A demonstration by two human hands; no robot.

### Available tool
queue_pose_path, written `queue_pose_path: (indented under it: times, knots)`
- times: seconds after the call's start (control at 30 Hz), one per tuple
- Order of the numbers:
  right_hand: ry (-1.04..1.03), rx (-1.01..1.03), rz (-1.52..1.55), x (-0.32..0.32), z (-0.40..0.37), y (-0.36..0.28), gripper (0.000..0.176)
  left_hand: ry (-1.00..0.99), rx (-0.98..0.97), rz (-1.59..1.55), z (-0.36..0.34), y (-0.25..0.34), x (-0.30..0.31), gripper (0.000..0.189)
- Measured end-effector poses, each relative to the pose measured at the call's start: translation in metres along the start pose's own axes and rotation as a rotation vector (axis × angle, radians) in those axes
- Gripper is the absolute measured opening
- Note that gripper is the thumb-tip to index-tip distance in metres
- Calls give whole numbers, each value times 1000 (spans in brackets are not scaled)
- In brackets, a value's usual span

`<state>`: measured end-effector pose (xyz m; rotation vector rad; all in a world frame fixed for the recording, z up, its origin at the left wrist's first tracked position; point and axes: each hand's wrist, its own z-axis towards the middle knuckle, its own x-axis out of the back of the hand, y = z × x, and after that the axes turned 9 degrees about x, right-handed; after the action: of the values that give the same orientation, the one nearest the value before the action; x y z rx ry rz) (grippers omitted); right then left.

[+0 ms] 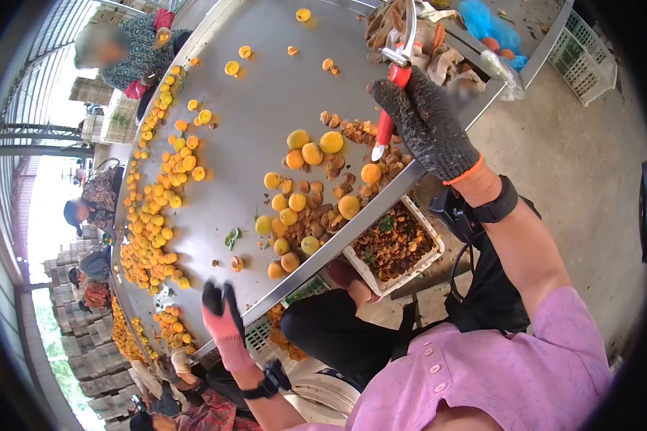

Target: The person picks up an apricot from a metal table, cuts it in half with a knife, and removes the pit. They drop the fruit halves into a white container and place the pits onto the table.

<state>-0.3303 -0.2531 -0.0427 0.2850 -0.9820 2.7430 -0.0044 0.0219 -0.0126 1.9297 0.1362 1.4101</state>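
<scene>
My right hand (431, 122), in a dark grey glove with an orange cuff, is closed round a red-handled tool (386, 126) with a short metal tip, above the near edge of the metal table (280, 93). My left hand (223, 309), in a pink and black glove, is over the table's near edge at the lower left, its fingers apart and nothing in them. Between my hands lie several yellow-orange fruits (312, 153) and a heap of brown pits (313, 219). A small green leaf (233, 238) lies nearer my left hand.
Many halved orange fruits (151, 237) line the far side. Below the near edge stands a white crate (437, 248) of brown scraps. Cloth gloves (388, 29) and a blue bag (490, 25) lie at the upper right. Several people sit along the table's far and left sides.
</scene>
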Motion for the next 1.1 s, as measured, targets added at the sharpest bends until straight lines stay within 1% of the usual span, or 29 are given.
queue_pose_path:
  times: [0.03, 0.1, 0.17, 0.2, 0.27, 0.3, 0.37, 0.4, 0.43, 0.47, 0.5, 0.53, 0.57, 0.6, 0.63, 0.67, 0.7, 0.73, 0.77, 0.8, 0.83, 0.9, 0.93, 0.97, 1.0, 1.07, 1.1]
  knots:
    - [13, 14, -16, 1, 2, 2, 24, -176, -2, -43, 1, 48, -17, 57]
    - [34, 22, -38, 3, 5, 3, 24, -309, -99, -129, 29, 71, -61, 54]
    - [50, -84, 67, 6, 7, 0, 22, -204, -335, 478, 83, 57, -99, 45]
    - [48, -88, 67, 10, 8, -2, 22, -207, -333, 482, 90, 59, -105, 45]
    - [-66, -183, 0, 17, 13, 0, 21, -495, -300, 627, 97, 66, -114, 41]
    - [-64, -190, -3, 18, 14, 5, 21, -500, -302, 632, 94, 68, -116, 41]
    - [-21, -189, 59, 20, 13, 13, 22, -528, -177, 363, 76, 65, -111, 43]
    - [-24, -194, 62, 19, 12, 19, 22, -603, -1, 154, 69, 69, -108, 44]
    - [-36, -146, -30, 18, 10, 26, 23, -601, 9, 161, 75, 61, -111, 44]
    - [-50, -99, -119, 16, 7, 30, 24, -577, -112, 259, 85, 45, -115, 47]
    - [-53, -113, -109, 13, 4, 26, 24, -555, -234, 360, 87, 39, -114, 50]
    - [-66, -154, -78, 13, 4, 20, 24, -567, -230, 426, 89, 35, -117, 60]
    - [-79, -184, -49, 12, 6, 17, 24, -566, -227, 427, 87, 40, -119, 60]
    - [-77, -118, -88, 10, 5, 17, 24, -395, -208, 620, 81, 50, -119, 64]
    - [-79, -115, -85, 8, 4, 17, 24, -217, -188, 808, 74, 61, -119, 69]
    - [-67, -99, -108, 6, 2, 17, 24, -29, -90, 1000, 62, 80, -120, 75]
    - [-54, -83, -131, 5, 1, 16, 25, -26, -92, 999, 62, 78, -117, 75]
    - [-50, -80, -133, 6, 1, 16, 25, -52, -145, 938, 64, 74, -111, 75]
    - [-99, -86, -138, 8, -1, 16, 22, -77, -195, 876, 63, 72, -106, 76]
    - [-151, -93, -139, 8, -3, 15, 19, -129, -301, 746, 59, 69, -105, 68]
    - [-152, -92, -132, 6, -4, 14, 19, -124, -296, 748, 56, 67, -104, 68]
    - [-225, -92, -223, 4, -4, 13, 19, -406, -336, 575, 50, 69, -111, 58]
    - [-229, -87, -223, 1, -6, 14, 19, -448, -264, 522, 40, 73, -117, 50]
    - [-236, -130, -149, -3, -8, 15, 23, -448, -260, 516, 38, 72, -123, 50]
    - [-239, -173, -76, -6, -8, 16, 27, -411, -277, 618, 39, 72, -128, 51]
    - [-267, -152, -110, -7, -7, 12, 27, -301, -330, 813, 38, 70, -138, 54]
    - [-293, -133, -139, -9, -7, 10, 27, -298, -325, 809, 37, 69, -138, 54]
